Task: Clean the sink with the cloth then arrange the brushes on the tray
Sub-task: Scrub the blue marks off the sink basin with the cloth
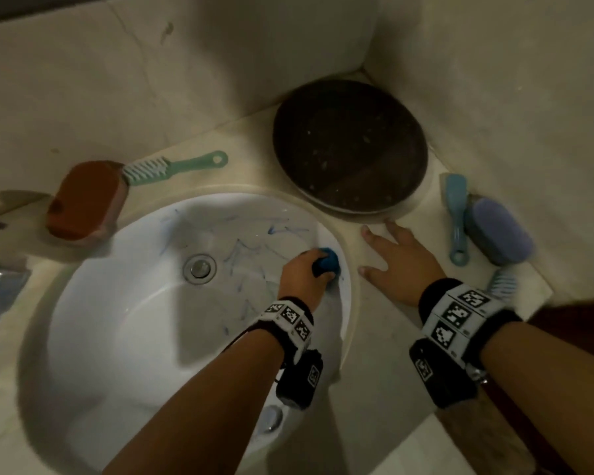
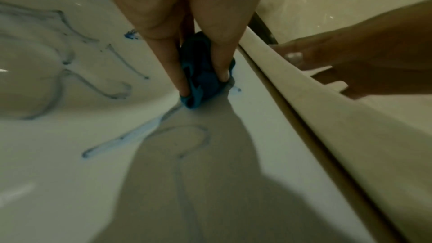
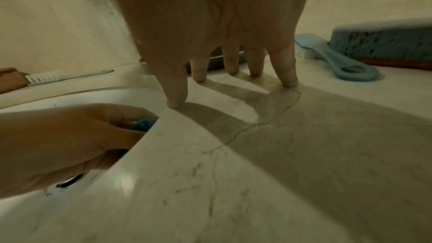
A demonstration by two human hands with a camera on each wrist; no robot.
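Note:
The white round sink carries blue scribble marks around its drain. My left hand pinches a bunched blue cloth against the sink's right inner wall. My right hand lies flat with spread fingers on the counter just right of the sink rim. A dark round tray sits in the far corner. A green brush lies at the far left, a blue brush at the right.
An orange sponge sits beside the green brush. A purple-blue sponge lies next to the blue brush, another bristle brush nearer me. Walls close the back and right. A tap part shows under my left wrist.

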